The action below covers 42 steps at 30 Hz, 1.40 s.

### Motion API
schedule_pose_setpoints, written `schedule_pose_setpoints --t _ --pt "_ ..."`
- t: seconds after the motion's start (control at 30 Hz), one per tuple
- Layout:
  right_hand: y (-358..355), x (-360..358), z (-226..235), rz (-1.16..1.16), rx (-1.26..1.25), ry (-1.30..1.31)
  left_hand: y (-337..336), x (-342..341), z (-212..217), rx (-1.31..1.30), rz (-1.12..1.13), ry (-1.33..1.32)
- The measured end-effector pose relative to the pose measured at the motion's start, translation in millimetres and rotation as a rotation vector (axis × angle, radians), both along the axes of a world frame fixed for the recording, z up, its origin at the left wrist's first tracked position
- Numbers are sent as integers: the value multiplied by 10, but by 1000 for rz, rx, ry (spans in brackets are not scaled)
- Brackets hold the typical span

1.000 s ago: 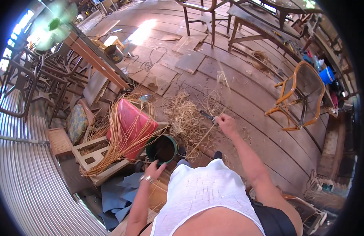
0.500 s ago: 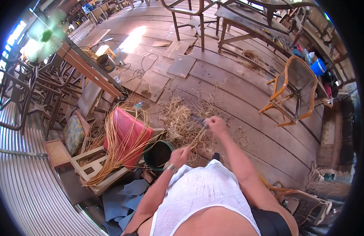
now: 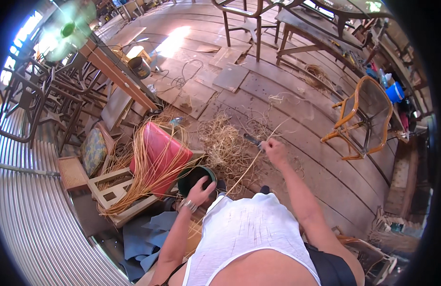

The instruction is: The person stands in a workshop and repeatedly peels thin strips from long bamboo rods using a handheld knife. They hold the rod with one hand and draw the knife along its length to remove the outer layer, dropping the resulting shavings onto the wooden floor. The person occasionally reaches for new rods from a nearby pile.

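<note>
My right hand (image 3: 276,153) is closed around a dark knife (image 3: 252,139), whose blade points out to the left. A long pale cane strip (image 3: 246,172) runs from my lap up past the knife and beyond the right hand; whether the fingers also grip it I cannot tell. My left hand (image 3: 200,191) has its fingers apart with nothing visible in them, over the near rim of a dark green bucket (image 3: 181,183). A tangled heap of cane shavings (image 3: 223,143) lies on the floor in front of my hands.
Left of the bucket, a bundle of long cane strands (image 3: 140,178) drapes over a red stool (image 3: 160,150) and a wooden frame (image 3: 127,214). A rattan chair (image 3: 361,119) stands at right. Stacked dark chair frames (image 3: 53,100) and a spinning fan (image 3: 67,29) are at far left.
My left hand has come off the cane and moved left to the bucket, its fingers opening. The cane strip now stretches out straight. The whole view has shifted slightly right.
</note>
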State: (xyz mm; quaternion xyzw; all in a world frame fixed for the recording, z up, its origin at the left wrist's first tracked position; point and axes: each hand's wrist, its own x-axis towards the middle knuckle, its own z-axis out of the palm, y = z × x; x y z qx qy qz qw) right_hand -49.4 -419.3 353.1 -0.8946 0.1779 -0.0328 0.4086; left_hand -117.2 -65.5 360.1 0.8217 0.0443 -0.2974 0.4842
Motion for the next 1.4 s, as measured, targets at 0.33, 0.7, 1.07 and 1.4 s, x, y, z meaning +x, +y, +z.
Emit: schedule_pose_setpoints --t 0.33,0.7,1.07,1.4 --pt "-12 -502 -59 -134 205 152 -1958 601 -357 -139 -357 -65" --pt "-2545 -1089 -127 -958 412 -109 769 373 1176 -274 -107 -125" --pt "-1450 -1034 -333 -207 89 341 653 812 245 411 -28 -649" --pt "-598 -1183 -63 -203 472 120 -945 1365 -262 209 -202 -221"
